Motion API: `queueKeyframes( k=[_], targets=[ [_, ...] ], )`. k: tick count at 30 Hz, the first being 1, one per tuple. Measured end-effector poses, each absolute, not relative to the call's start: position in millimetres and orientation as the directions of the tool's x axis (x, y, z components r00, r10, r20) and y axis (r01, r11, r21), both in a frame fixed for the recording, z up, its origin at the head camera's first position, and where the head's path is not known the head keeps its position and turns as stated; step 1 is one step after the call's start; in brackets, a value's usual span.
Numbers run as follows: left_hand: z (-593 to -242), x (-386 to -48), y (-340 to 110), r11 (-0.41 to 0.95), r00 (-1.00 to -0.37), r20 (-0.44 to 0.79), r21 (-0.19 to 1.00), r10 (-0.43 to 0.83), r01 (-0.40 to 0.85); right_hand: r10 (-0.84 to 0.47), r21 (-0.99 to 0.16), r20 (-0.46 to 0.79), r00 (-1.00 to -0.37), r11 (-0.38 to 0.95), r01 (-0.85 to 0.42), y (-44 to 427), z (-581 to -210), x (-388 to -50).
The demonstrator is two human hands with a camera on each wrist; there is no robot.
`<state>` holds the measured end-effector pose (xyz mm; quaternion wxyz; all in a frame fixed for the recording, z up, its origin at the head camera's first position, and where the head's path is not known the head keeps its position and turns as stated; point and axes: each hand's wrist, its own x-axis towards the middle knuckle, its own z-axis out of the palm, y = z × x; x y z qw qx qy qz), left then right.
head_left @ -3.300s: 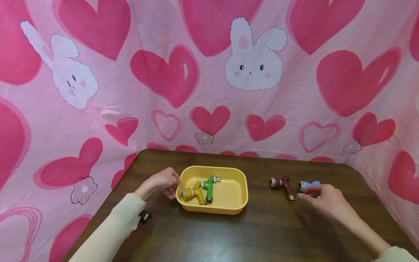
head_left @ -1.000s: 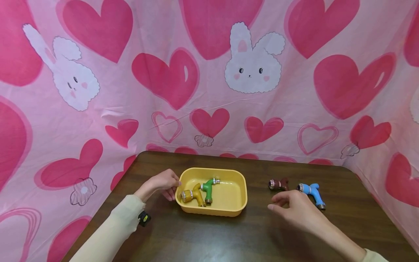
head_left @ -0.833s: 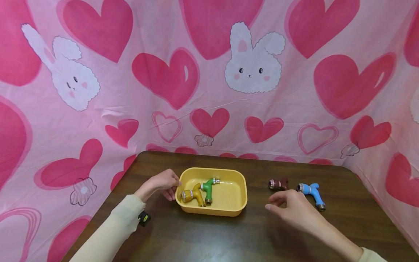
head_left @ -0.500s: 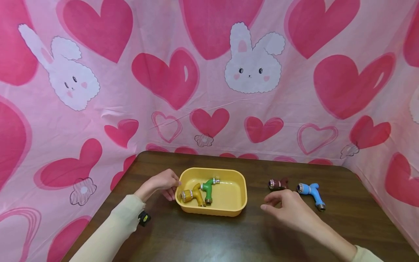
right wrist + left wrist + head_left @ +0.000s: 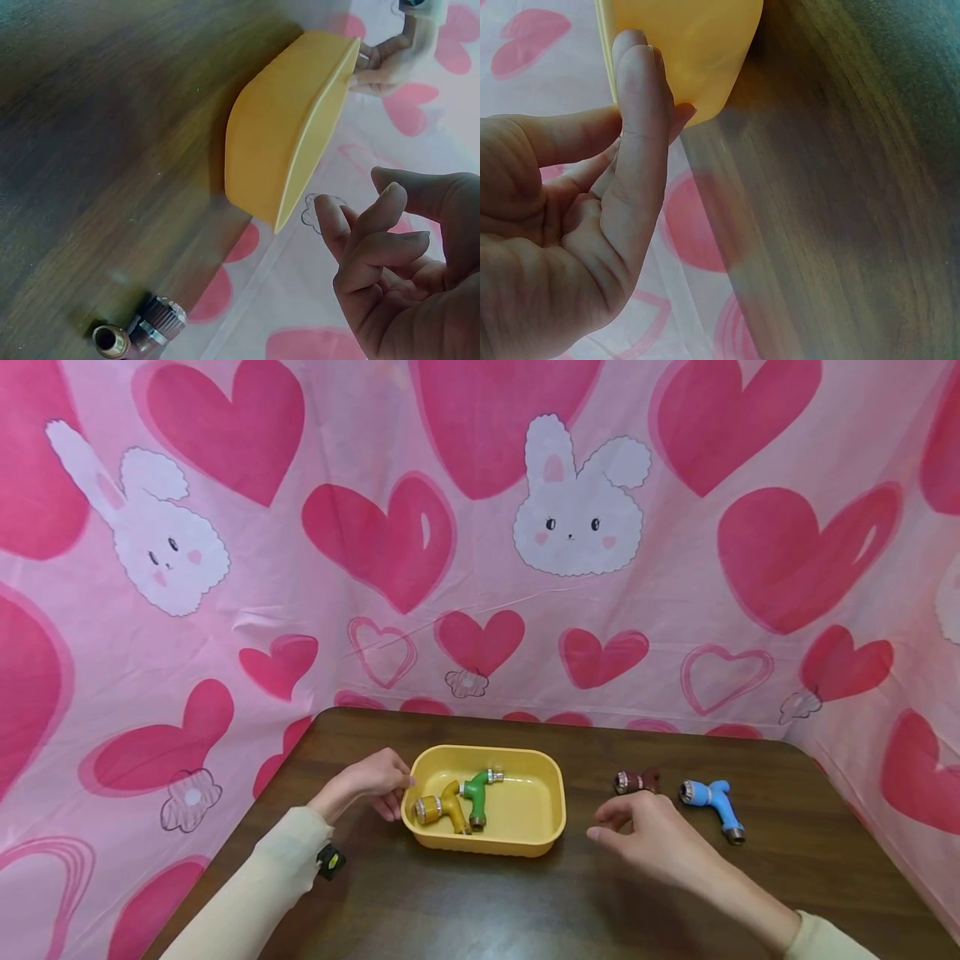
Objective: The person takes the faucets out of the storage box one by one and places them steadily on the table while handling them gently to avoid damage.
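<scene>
My left hand (image 5: 373, 778) pinches the left end of a yellow plastic tub (image 5: 525, 814), with thumb and fingers at its rim. Inside the tub lie a yellow tap (image 5: 453, 812) and a green tap (image 5: 477, 795), side by side. My right hand (image 5: 654, 839) hovers above the table to the right of the tub, holding nothing, its fingers loosely bent and thumb apart. Behind it a dark red tap (image 5: 632, 782) lies on the table, partly hidden by the hand. To its right lies a light blue tap (image 5: 716, 802) in full view.
The brown wooden table (image 5: 465, 906) carries the tub and the loose taps. A pink cloth (image 5: 480, 577) with hearts and rabbits hangs along its back and sides. A small black device (image 5: 331, 858) sits at the left wrist.
My right hand has left the blue tap and drifted left toward the tub, empty. It covers part of the dark red tap, fully visible before. My left hand stays at the tub's rim.
</scene>
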<state>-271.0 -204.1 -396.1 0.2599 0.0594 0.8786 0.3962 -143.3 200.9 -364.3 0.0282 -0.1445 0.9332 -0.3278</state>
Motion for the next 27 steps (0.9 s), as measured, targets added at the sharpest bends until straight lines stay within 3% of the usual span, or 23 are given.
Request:
queueKeyframes(
  k=[21,27],
  targets=[
    [-398.1,-271.4,-203.9,0.670,-0.862,-0.401,0.735,0.309,-0.101,-0.289,-0.580,0.039,-0.957,0.773,-0.257,182.9,-366.4,-146.2],
    [-398.9,-271.6,-204.1,0.672,-0.861,-0.404,0.734,0.309,-0.103,-0.359,-0.602,0.077,-0.930,0.726,-0.331,180.9,-367.8,-148.8]
  ],
)
